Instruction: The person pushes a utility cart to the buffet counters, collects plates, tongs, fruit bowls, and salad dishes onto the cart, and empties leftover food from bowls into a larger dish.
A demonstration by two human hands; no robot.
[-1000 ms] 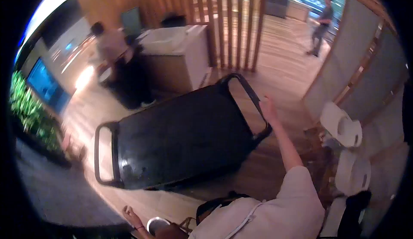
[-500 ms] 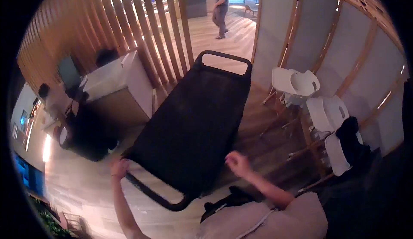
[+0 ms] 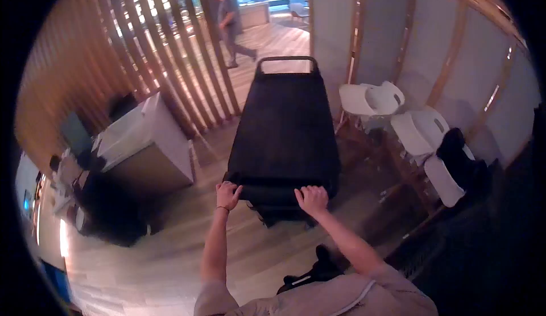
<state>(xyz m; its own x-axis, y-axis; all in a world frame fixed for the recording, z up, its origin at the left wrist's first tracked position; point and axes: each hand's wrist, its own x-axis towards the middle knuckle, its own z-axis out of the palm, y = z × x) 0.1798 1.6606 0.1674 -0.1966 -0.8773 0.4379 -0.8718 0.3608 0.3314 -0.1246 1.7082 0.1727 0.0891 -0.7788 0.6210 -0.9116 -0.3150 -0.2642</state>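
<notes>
A long black cart [image 3: 285,128] with a flat top stands straight ahead of me, a looped handle at its far end. My left hand [image 3: 228,195] is closed around the left part of the cart's near handle [image 3: 267,194]. On the right part of that same bar, my right hand [image 3: 312,199] has its fingers curled over the top. Both arms reach forward, and the underside of the grip is hidden. Part of the cart's lower frame shows beneath the handle.
White high chairs [image 3: 372,99] line the grey panelled wall on the right, with black cloth over one. A white counter [image 3: 145,140] and a person in black [image 3: 108,208] are at left. Beyond wooden slats [image 3: 170,43], another person [image 3: 228,26] walks by.
My right hand has come down from beside the cart onto its near handle. The cart has turned to point straight ahead. The far person has moved left in view.
</notes>
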